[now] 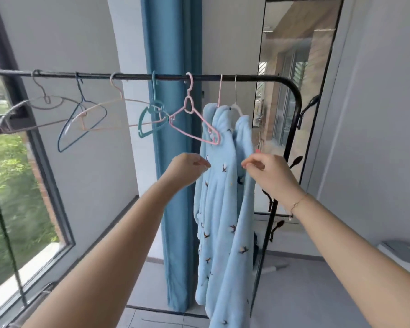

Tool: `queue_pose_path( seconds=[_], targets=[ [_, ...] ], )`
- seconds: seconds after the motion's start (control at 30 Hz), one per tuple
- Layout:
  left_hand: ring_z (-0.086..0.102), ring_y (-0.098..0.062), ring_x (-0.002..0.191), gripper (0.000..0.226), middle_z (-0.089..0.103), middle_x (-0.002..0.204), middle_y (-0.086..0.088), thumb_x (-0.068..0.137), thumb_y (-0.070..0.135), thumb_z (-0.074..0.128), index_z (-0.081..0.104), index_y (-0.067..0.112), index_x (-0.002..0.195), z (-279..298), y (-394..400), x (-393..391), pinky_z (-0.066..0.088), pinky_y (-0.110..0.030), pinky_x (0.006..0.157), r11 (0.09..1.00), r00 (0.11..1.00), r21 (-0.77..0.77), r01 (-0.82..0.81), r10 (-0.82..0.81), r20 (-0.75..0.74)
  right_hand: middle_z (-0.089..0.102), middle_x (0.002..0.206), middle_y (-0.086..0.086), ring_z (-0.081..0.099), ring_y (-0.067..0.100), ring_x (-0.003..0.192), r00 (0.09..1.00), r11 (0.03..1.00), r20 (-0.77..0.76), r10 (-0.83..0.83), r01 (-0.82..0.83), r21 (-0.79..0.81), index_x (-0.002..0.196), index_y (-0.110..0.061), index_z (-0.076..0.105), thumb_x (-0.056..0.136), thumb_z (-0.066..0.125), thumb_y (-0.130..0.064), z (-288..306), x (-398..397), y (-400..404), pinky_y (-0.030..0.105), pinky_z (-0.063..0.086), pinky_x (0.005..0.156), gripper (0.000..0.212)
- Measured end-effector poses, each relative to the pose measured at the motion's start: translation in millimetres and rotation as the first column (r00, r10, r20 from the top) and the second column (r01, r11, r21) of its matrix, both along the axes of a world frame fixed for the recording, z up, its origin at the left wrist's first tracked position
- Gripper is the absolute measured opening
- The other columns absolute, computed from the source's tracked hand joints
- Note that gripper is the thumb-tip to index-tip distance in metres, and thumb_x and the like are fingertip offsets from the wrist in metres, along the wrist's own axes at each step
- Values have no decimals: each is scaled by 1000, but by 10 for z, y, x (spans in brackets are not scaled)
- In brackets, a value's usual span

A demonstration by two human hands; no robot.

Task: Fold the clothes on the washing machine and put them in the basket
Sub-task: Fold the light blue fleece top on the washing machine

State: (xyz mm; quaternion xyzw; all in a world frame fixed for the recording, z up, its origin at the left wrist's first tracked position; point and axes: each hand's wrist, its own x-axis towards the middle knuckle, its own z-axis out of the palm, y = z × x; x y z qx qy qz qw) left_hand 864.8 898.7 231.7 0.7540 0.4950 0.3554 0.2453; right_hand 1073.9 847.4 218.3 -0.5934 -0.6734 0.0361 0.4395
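L grip [188, 165] & R grip [265, 168] both pinching blue garment [219, 197], hanging btwn them off rail [246, 78]

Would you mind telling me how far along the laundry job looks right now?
Done: five hangers hang bare on the black rail. In hand: the left hand and right hand are at the pale blue fleece garments, which hang on the rail. Left: all folding; no washing machine or basket is in view.
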Motion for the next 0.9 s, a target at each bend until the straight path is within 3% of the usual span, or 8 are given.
queue_pose_path(
  seconds=[0.13,0.3,0.4,0.5,0.6,0.67,0.77,0.9],
  targets=[
    [59,-10,90,26,63,86,8,92,11,49,72,18,102,260,254,230,40,-18,79,992,998,114,-52,50,26,73,84,1,65,14,78,1000,995,-12,9,-8,100,93,-18,74,89,57,-12,242,191,327,35,54,79,19],
    [61,-13,94,34,67,108,4,89,2,47,70,16,110,532,705,383,50,-24,86,978,998,204,-48,39,49,73,81,8,65,19,70,997,981,-72,10,4,193,91,-18,74,87,56,-9,546,298,799,41,56,74,21],
    [56,-20,117,30,62,126,1,94,17,50,63,17,121,672,1021,492,43,-25,97,982,997,186,-37,50,-67,72,80,3,59,4,56,996,982,-85,23,-7,187,91,-16,73,88,53,-7,744,334,1085,28,50,61,23],
    [48,-30,125,49,56,132,-6,92,46,50,52,19,132,816,1272,633,41,-37,103,993,952,96,-72,97,-290,68,88,1,56,6,73,999,973,34,-15,7,232,96,-11,75,90,55,-8,954,372,1370,11,41,66,21],
    [41,-31,129,71,48,138,-5,78,58,49,43,20,137,826,1384,806,38,-39,105,998,969,15,-62,64,-237,67,96,-2,56,9,84,991,983,135,6,-31,183,101,-10,75,92,52,-6,1089,439,1703,4,37,66,25],
    [42,-29,123,52,52,126,-4,80,55,52,52,19,117,760,1440,878,42,-34,91,997,967,18,-72,74,-244,68,89,-4,58,9,83,989,995,142,30,-43,88,100,-11,76,92,52,-8,1115,460,1915,7,38,62,26],
    [51,-23,85,33,54,83,0,65,54,55,45,23,72,707,1477,925,37,-28,64,995,979,31,-92,96,-181,71,78,11,59,20,71,976,997,219,14,-30,69,82,-3,74,86,53,-12,1184,449,2203,23,45,64,23],
    [49,-24,70,35,50,63,2,71,47,61,44,18,63,772,1478,862,32,-28,57,966,905,148,-211,250,-343,51,56,4,50,28,64,901,1000,433,-23,16,21,54,-13,50,86,54,-29,1331,252,2358,29,31,49,36]
  ],
)
